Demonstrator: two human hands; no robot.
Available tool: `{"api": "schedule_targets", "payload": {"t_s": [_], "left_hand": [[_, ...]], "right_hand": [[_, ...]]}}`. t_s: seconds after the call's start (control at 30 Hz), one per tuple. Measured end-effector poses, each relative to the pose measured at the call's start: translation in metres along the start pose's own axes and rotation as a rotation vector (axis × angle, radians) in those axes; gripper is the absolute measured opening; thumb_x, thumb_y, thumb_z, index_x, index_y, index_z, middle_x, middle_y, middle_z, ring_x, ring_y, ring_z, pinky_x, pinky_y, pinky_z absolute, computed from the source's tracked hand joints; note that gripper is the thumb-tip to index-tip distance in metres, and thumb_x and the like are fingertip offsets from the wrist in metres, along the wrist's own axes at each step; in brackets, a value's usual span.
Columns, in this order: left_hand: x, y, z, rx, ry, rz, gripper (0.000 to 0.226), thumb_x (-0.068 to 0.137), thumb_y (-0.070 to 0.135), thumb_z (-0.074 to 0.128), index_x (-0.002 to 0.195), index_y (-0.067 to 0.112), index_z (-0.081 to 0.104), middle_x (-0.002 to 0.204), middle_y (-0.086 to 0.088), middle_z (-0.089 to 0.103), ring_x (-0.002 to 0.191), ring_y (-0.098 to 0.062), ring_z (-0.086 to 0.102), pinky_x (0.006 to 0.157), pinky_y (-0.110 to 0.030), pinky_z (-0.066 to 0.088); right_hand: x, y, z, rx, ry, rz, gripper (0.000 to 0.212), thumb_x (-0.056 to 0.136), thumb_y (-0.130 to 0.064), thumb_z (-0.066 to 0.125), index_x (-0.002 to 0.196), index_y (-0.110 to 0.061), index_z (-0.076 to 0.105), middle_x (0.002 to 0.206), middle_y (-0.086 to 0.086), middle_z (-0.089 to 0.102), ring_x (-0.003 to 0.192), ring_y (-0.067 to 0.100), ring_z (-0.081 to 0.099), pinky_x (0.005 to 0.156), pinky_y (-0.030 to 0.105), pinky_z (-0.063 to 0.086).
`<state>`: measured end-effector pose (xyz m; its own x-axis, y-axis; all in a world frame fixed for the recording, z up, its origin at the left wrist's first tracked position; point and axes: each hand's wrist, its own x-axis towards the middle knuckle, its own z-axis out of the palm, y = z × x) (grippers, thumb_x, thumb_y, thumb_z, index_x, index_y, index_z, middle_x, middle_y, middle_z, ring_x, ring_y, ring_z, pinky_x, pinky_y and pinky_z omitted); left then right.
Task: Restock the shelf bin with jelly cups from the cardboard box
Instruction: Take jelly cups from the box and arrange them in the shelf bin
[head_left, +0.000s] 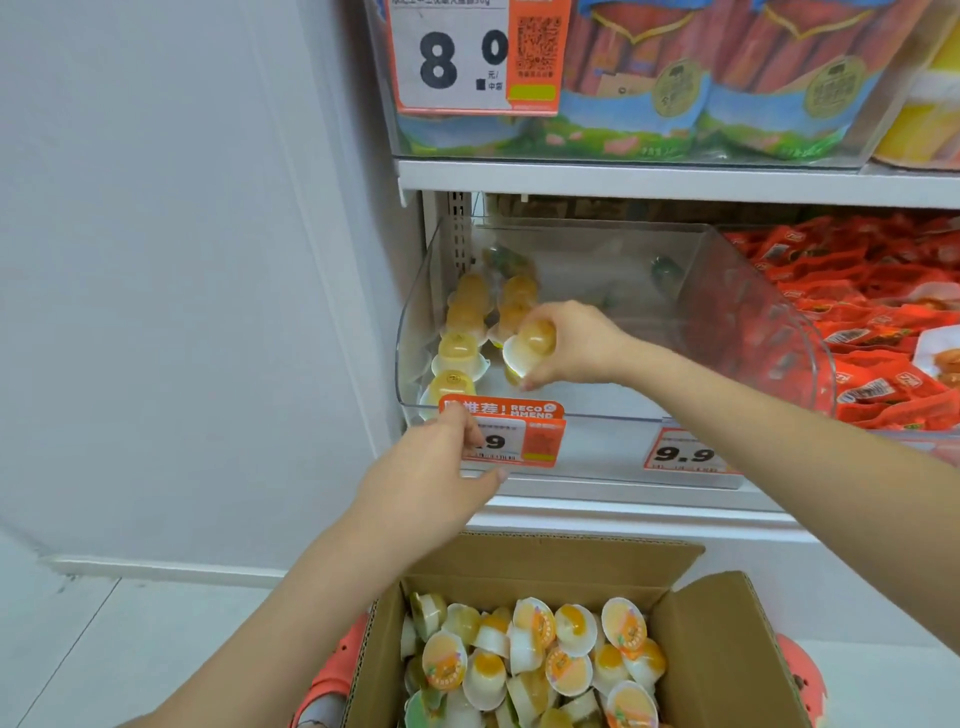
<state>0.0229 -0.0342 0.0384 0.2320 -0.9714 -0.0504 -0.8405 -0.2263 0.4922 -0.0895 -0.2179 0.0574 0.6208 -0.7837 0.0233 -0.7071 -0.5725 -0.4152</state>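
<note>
We're holding a jelly cup (531, 345) w/ the right hand (569, 343), fingers curled round it, inside the clear shelf bin (769, 332), just beside cups already sitting in rows (462, 343) to its left. Left hand (431, 483) is pinching the price tag (511, 441) at the bin's front edge, below the right hand. Cardboard box (727, 649) w/ loose cups (535, 660) is sitting under both arms. Red snack packs (878, 332) are lying right of the bin.
</note>
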Motion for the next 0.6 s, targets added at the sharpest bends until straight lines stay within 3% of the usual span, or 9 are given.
{"api": "schedule_targets", "payload": {"t_s": [0.2,0.33,0.5,0.6], "left_hand": [[0.003,0.003,0.000,0.081,0.004,0.023,0.034,0.089,0.042,0.057,0.110,0.021,0.040,0.116,0.004,0.056,0.091,-0.018,0.063,0.080,-0.039,0.053],[0.002,0.003,0.000,0.092,0.006,0.030,0.033,0.090,0.040,0.057,0.112,0.022,0.039,0.117,0.003,0.055,0.094,-0.017,0.063,0.080,-0.036,0.053],[0.000,-0.001,0.003,0.099,0.033,0.053,0.036,0.090,0.038,0.057,0.116,0.023,0.036,0.122,0.006,0.054,0.096,-0.015,0.062,0.072,-0.027,0.047],[0.000,-0.005,0.005,0.112,0.045,0.065,0.036,0.090,0.038,0.057,0.115,0.024,0.035,0.121,0.007,0.055,0.094,-0.015,0.062,0.068,-0.027,0.047]], "right_hand": [[0.026,0.011,0.035,0.002,-0.042,-0.023,0.071,0.064,-0.024,0.085,0.126,-0.012,0.053,0.119,0.004,0.058,0.101,0.019,0.053,0.074,0.023,0.037],[0.032,0.015,0.045,-0.017,-0.012,-0.034,0.081,0.060,-0.028,0.086,0.131,-0.013,0.050,0.130,0.009,0.052,0.119,0.024,0.046,0.085,0.023,0.037],[0.028,0.013,0.044,0.028,-0.003,0.023,0.082,0.061,-0.027,0.088,0.128,-0.014,0.043,0.129,0.009,0.053,0.115,0.026,0.050,0.080,0.026,0.039],[0.024,0.011,0.043,0.023,0.009,0.031,0.083,0.060,-0.028,0.088,0.128,-0.018,0.041,0.128,0.008,0.054,0.114,0.027,0.052,0.087,0.036,0.046]]}}
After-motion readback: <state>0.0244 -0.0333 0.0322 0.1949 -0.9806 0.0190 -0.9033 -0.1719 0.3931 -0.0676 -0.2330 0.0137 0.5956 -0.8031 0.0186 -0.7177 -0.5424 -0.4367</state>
